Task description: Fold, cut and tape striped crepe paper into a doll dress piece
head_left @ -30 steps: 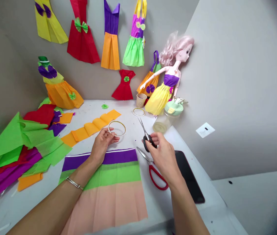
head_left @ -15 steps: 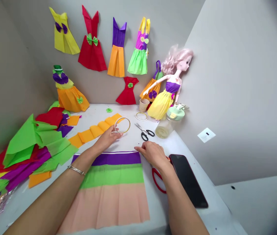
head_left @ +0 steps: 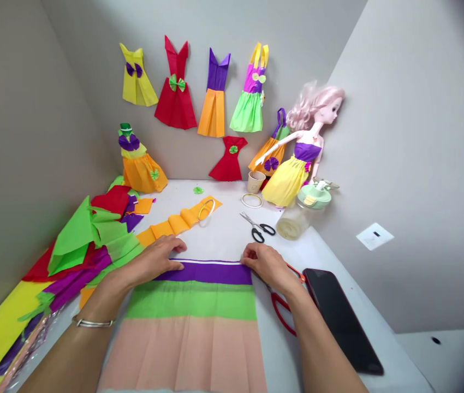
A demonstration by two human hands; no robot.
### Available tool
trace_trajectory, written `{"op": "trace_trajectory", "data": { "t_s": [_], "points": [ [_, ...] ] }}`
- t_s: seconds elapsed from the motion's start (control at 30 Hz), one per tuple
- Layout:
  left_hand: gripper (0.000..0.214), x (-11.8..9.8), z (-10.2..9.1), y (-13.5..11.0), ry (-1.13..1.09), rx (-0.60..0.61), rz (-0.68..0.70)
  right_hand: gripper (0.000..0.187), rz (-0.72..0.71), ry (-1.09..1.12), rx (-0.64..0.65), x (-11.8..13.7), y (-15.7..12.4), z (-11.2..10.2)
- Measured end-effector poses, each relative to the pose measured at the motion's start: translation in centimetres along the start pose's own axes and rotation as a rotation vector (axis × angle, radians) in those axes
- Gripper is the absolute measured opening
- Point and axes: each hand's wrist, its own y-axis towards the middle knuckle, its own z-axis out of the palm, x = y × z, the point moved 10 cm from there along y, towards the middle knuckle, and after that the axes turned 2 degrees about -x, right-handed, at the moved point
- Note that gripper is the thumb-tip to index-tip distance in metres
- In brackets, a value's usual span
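A striped crepe paper sheet (head_left: 193,299) in purple, green and peach lies flat before me. A narrow white strip (head_left: 209,261) runs along its purple top edge. My left hand (head_left: 156,261) rests at the upper left of the sheet, fingers apart, its thumb on the purple band. At the top right corner my right hand (head_left: 265,265) has its fingertips pinched on the sheet's edge. A thin tape roll (head_left: 200,212) stands on its rim by an orange crepe strip (head_left: 177,222), beyond my left hand.
Black-handled scissors (head_left: 257,232), a second tape roll (head_left: 252,200), a paper cup (head_left: 255,182) and a jar (head_left: 293,224) sit further back. Red-handled scissors (head_left: 283,314) and a phone (head_left: 344,322) lie right. Crumpled crepe paper (head_left: 72,240) covers the left; a doll (head_left: 309,147) leans behind.
My left hand has let go of the tape roll and come back toward the purple band. The roll now stands by the orange strip. My right hand stays at the corner; the view has shifted.
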Motion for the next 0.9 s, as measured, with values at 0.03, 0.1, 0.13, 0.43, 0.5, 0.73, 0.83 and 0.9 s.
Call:
{"op": "trace_trajectory", "data": {
  "t_s": [0.03,0.1,0.13,0.43,0.5,0.73,0.83,0.9],
  "points": [
    [0.033,0.1,0.1,0.0,0.024,0.013,-0.002,0.008,-0.004,0.015,-0.004,0.1,0.0,-0.2],
    [0.024,0.3,0.5,0.1,0.058,0.050,-0.010,0.013,-0.016,0.043,-0.015,0.4,0.1,-0.5],
    [0.019,0.3,0.7,0.0,0.068,0.073,-0.012,0.015,-0.023,0.053,-0.018,0.5,0.1,-0.5],
    [0.017,-2.1,1.6,-1.6,-0.102,0.319,0.040,0.030,-0.230,0.180,0.017,3.7,-1.1,0.2],
    [0.019,-2.4,1.8,-1.9,-0.154,0.366,0.037,0.033,-0.276,0.185,0.035,4.6,-1.3,0.7],
    [0.038,-2.4,1.6,-1.6,-0.267,0.345,-0.014,0.024,-0.334,0.254,0.125,6.6,-1.1,2.5],
    [0.036,-1.6,1.3,-1.5,-0.265,0.317,-0.038,0.020,-0.269,0.295,0.197,6.3,-1.1,2.5],
    [0.035,-1.0,1.1,-1.4,-0.248,0.315,-0.048,0.022,-0.242,0.342,0.234,6.0,-1.3,2.3]
  ]
}}
